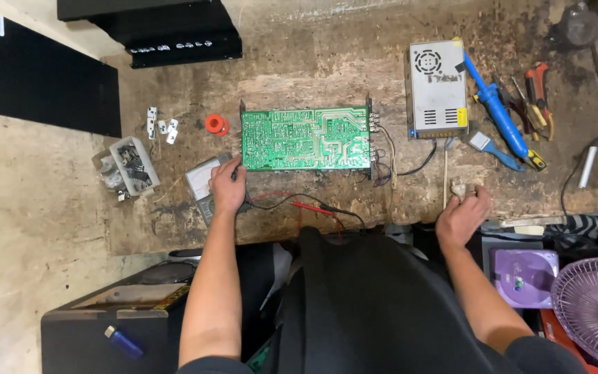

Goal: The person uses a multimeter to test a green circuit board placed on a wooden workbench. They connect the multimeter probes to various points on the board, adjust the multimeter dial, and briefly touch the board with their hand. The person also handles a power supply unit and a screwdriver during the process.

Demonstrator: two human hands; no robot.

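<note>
A green circuit board lies solder side up in the middle of a worn wooden bench. My left hand rests on a grey multimeter just left of the board's near corner, fingers curled on its body. Red and black probe leads trail from the meter along the bench's front edge. My right hand is at the front right, closed on a small pale object next to a thin wooden stick; what the object is cannot be made out.
A silver power supply sits right of the board, wired to it. A blue soldering iron, pliers and screwdrivers lie at the far right. An orange spool, white clips and a parts box are left. A purple fan stands bottom right.
</note>
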